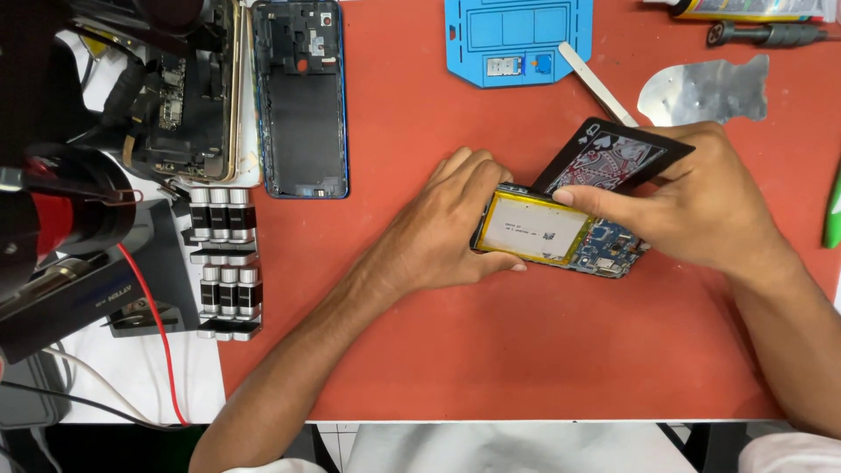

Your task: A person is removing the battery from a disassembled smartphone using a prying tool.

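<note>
An opened phone lies on the red mat, its yellow-edged battery facing up and a blue circuit board showing at its right end. My left hand grips the phone's left end, thumb under its near edge. My right hand holds a black playing card tilted against the phone's far edge, index finger pressing along the top of the battery.
A phone back cover and another opened phone lie at far left. A blue parts tray, a flat pry stick, a thin metal sheet, a screwdriver sit at the back. A holder with metal rollers stands left.
</note>
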